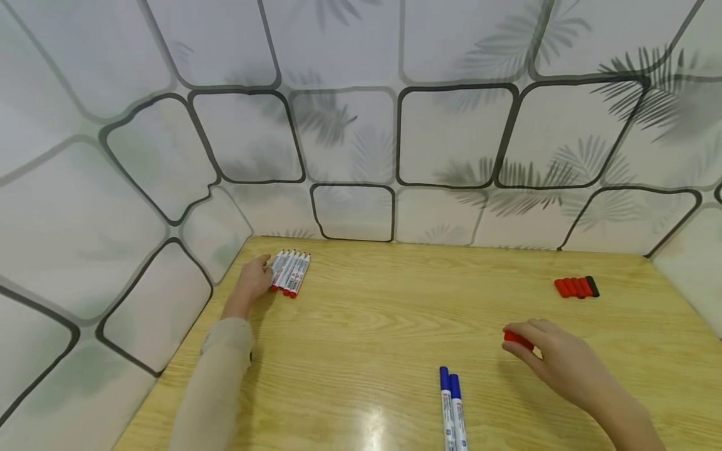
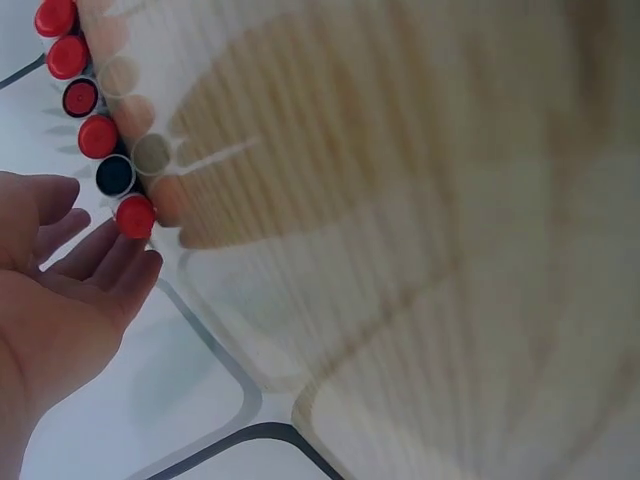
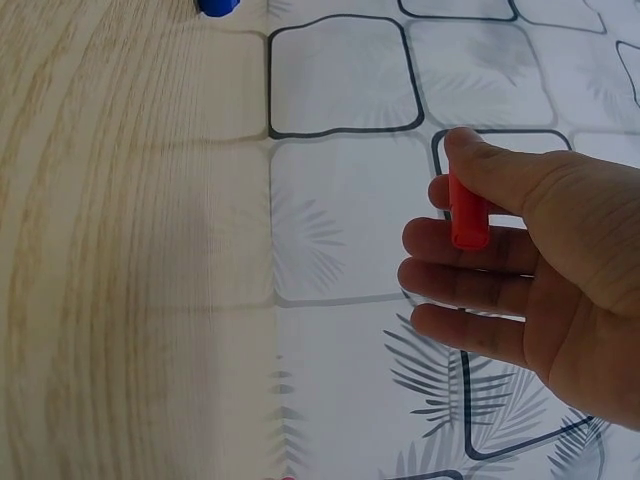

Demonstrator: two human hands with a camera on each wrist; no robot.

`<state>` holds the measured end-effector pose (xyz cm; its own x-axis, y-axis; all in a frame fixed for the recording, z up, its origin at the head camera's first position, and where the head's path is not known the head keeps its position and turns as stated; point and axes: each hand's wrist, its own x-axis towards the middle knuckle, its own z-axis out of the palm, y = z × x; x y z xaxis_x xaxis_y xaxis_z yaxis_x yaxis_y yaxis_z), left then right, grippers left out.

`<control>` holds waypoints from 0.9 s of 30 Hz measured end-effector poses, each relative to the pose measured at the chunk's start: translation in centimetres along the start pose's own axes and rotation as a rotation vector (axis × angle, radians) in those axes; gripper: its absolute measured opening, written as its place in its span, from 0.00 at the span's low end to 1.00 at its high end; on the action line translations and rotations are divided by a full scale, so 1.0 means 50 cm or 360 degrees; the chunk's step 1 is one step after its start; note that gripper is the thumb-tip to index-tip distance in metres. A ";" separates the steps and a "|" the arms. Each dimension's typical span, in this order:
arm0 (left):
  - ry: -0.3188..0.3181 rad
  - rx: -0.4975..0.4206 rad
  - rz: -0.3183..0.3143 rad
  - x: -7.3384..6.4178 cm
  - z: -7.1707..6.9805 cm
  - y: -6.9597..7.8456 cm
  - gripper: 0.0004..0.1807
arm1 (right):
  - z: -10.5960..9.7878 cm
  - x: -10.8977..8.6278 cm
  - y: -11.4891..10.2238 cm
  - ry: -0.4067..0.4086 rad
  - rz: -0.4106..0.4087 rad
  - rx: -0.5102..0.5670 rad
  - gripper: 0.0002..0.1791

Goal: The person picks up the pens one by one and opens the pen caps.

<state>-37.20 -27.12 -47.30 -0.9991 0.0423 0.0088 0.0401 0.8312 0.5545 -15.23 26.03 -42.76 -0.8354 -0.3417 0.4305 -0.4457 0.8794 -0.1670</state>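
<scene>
At the table's left side, several white markers with red ends [image 1: 291, 273] lie side by side, dark tips pointing away. My left hand [image 1: 256, 279] is beside the leftmost marker; in the left wrist view its loosely bent fingers [image 2: 140, 275] are against or very near the outer red end [image 2: 135, 216]. Over the right half of the table, my right hand [image 1: 555, 357] pinches a red marker cap [image 3: 468, 212] between thumb and fingers, the other fingers extended. Beyond that hand, several red caps [image 1: 572, 287] lie in a row with a black cap [image 1: 592, 286] at its right end.
Two white markers with blue caps [image 1: 451, 407] lie together near the table's front edge. The wooden table [image 1: 361, 326] meets a patterned wall covering [image 1: 352, 213] at the back and left.
</scene>
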 end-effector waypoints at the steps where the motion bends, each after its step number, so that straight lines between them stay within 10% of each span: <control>1: -0.0003 -0.0012 0.0003 -0.002 0.000 0.000 0.28 | -0.001 -0.001 0.000 -0.0002 0.0002 -0.0001 0.15; 14: 0.0062 -0.0045 0.0220 -0.064 -0.041 0.037 0.29 | -0.008 -0.005 -0.001 -0.0122 0.0070 0.0058 0.15; 27: 0.0291 -0.0027 0.0613 -0.184 -0.042 0.160 0.31 | -0.021 0.001 0.001 -0.0101 0.0024 0.0111 0.16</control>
<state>-27.71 -22.01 -41.22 -0.8976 0.2479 0.3645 0.4124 0.7645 0.4955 -14.94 26.39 -41.82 -0.8600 -0.3505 0.3709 -0.4522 0.8603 -0.2354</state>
